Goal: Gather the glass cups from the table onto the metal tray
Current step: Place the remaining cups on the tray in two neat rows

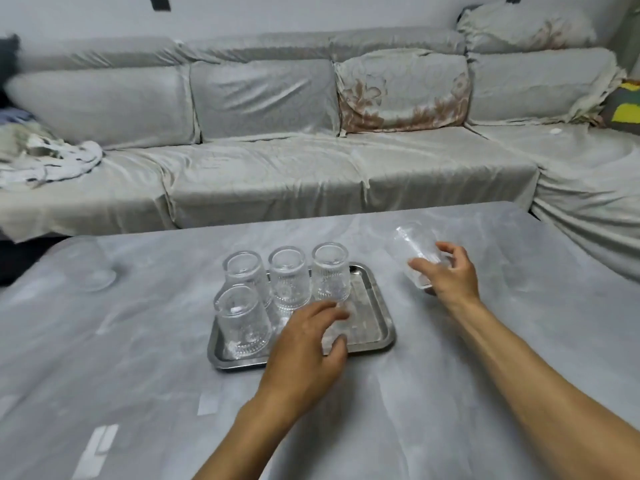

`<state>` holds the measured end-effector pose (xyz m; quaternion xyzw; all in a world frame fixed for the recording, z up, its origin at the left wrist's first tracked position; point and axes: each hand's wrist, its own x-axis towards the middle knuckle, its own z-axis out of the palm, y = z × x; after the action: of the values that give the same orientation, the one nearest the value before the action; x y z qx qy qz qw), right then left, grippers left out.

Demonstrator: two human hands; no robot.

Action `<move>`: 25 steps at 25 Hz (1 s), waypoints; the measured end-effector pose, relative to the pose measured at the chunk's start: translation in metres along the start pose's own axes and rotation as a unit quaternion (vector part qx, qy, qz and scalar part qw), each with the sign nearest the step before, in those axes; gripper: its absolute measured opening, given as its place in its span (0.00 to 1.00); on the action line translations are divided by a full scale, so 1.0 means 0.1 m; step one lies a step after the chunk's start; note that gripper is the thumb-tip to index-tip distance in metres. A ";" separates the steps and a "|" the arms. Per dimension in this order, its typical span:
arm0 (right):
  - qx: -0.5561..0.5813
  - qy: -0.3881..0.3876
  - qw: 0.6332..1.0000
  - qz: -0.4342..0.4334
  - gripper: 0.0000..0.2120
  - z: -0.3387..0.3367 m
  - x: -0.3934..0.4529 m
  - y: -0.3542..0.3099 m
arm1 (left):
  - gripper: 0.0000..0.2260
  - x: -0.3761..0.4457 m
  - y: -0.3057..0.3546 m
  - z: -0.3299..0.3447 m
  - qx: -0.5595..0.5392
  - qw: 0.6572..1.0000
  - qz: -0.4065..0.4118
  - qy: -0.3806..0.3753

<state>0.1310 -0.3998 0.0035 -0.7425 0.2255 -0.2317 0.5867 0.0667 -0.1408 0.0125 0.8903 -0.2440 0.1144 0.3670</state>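
Observation:
A metal tray (377, 306) lies on the grey table (138, 341). Several ribbed glass cups stand upside down on it: three in the back row (289, 278) and one at the front left (242, 323). My left hand (308, 344) hovers over the tray's front middle, its fingers curled around what looks like a blurred glass cup (341, 323). To the right of the tray, my right hand (446, 271) grips a tilted glass cup (414, 247) above the table. Another glass cup (90, 268) stands upside down on the table at the far left.
A grey-covered sofa (277, 168) runs along the table's far side and wraps around the right. Crumpled cloth (45, 157) lies on the sofa's left end. The tray's right half holds no cup.

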 end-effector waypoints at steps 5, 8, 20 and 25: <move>0.017 -0.070 0.990 -0.121 0.29 0.10 -0.52 -0.67 | 0.13 -0.26 -0.22 -0.51 -0.041 0.990 -0.080 0.108; -0.074 -0.134 0.971 -0.184 0.23 0.50 -0.89 -0.89 | 0.14 -0.32 -0.38 -0.72 0.021 0.982 -0.106 0.153; -0.288 -0.198 0.894 -0.281 0.25 1.36 -1.18 -0.65 | 0.28 -0.36 -0.81 -0.82 0.141 0.982 -0.112 0.061; -0.296 -0.204 0.892 -0.274 0.26 1.33 -1.11 -0.55 | 0.31 -0.35 -0.94 -0.74 0.151 0.978 -0.146 0.012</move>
<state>0.1276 -0.2194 0.0210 -0.9450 -0.0537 -0.1495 0.2859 0.0837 -0.0187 -0.0052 0.9601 -0.0872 0.1060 0.2437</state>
